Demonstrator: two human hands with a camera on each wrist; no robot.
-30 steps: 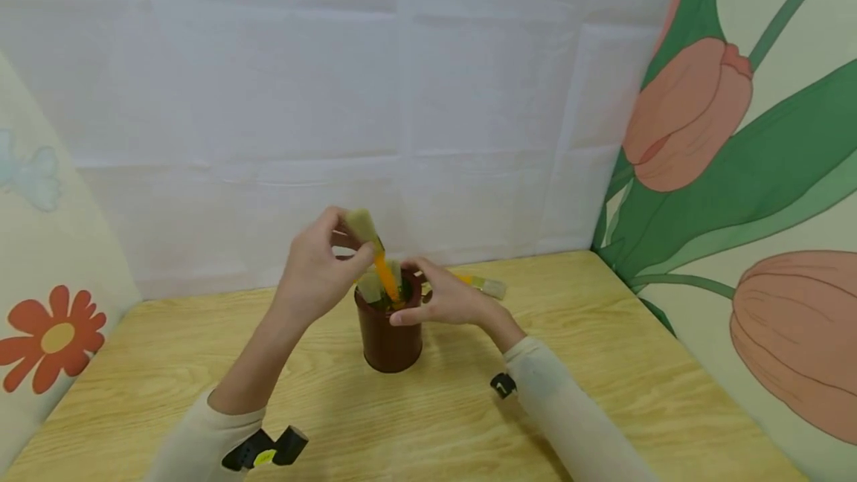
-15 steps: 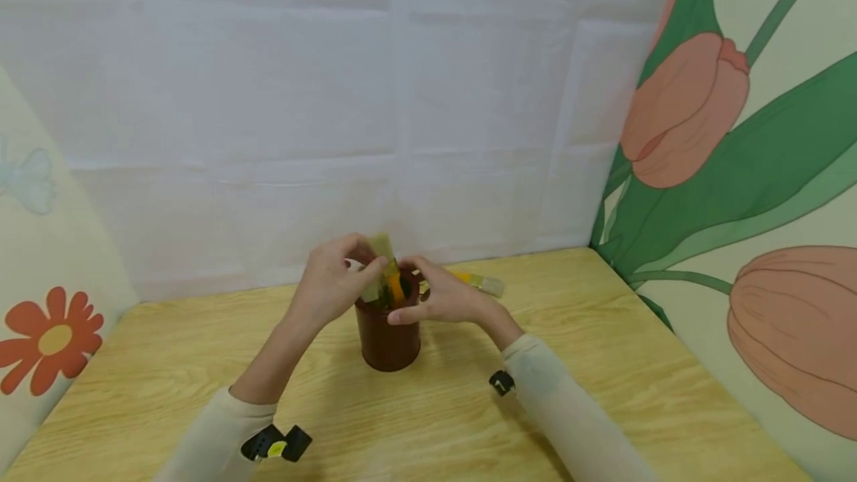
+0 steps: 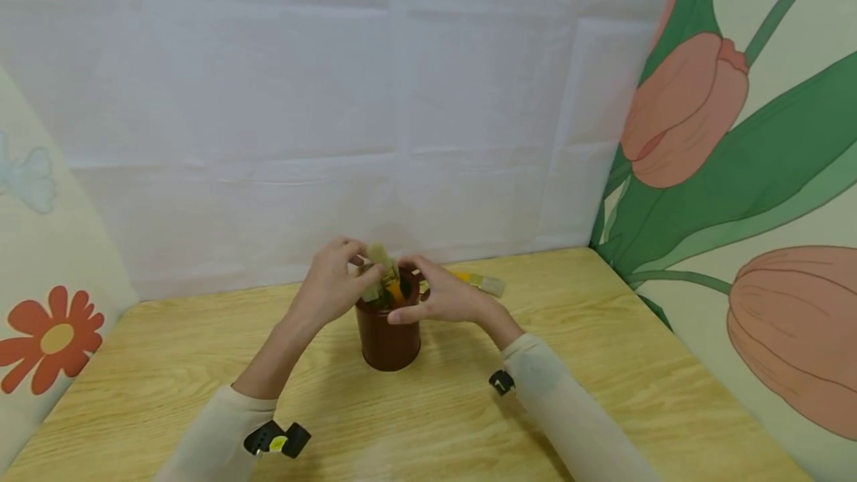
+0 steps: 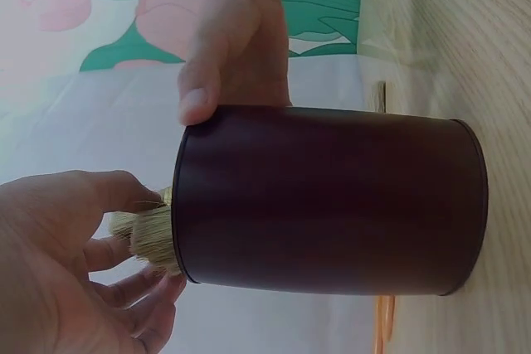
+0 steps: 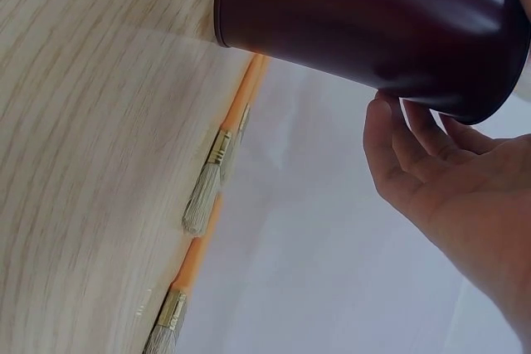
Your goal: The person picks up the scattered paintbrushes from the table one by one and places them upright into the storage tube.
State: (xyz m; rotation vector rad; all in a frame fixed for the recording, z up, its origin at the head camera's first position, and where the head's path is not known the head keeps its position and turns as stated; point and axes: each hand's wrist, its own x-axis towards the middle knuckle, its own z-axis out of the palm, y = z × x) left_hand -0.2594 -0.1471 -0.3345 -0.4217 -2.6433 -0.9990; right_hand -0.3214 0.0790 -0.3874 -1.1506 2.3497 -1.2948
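Observation:
A dark brown pen holder (image 3: 390, 339) stands upright on the table, with several flat paintbrushes in it, bristles up. My left hand (image 3: 331, 281) is at its mouth, thumb and fingers about the bristle end of one paintbrush (image 3: 378, 252). In the left wrist view, the left hand (image 4: 79, 263) has its fingers spread around the pale bristles (image 4: 155, 238); handles are hidden inside the holder. My right hand (image 3: 445, 294) grips the holder's rim from the right, thumb in front. In the right wrist view, the right hand's (image 5: 448, 180) curled fingers touch the holder's side.
Behind the holder, paintbrushes with orange handles lie on the wooden table; one brush (image 3: 487, 285) shows beyond my right hand, and another brush (image 5: 203, 192) in the right wrist view. A white sheet (image 3: 301, 95) hangs behind the table (image 3: 428, 422). Flower-patterned walls flank it.
My left hand has moved down and slightly right, lowering the paintbrush into the pen holder; its fingers now look a little looser. The right hand has stayed on the rim.

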